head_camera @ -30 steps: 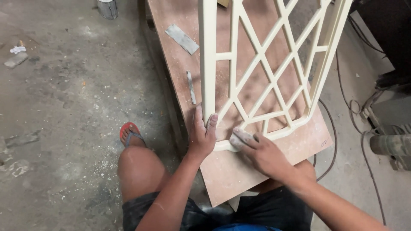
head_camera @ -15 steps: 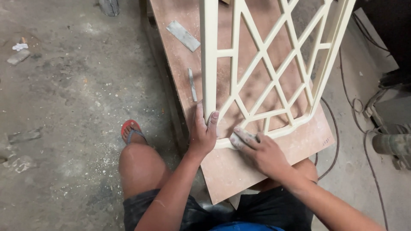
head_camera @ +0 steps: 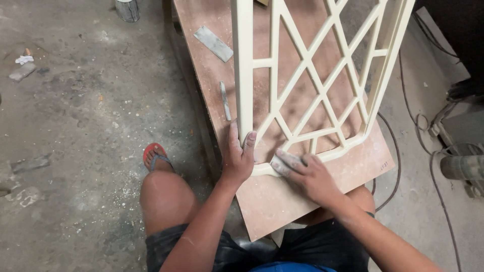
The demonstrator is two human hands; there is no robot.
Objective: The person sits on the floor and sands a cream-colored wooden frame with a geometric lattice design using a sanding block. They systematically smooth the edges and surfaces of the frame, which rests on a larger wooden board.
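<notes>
Your arms are bare, with no sleeves, gloves, watch or rings showing on your left hand (head_camera: 238, 160) or right hand (head_camera: 308, 177). You wear dark shorts (head_camera: 322, 249) over something blue at the waist, and your fingertips look dusty. On your foot is a red flip-flop (head_camera: 152, 153) with a grey strap.

The cream lattice frame (head_camera: 307, 75) looks like painted wood, smooth and a bit shiny. The brown board (head_camera: 282, 201) under it is matt, dusty wood. Two flat strips (head_camera: 214, 44) look like dull grey metal. The concrete floor (head_camera: 75, 126) is rough
</notes>
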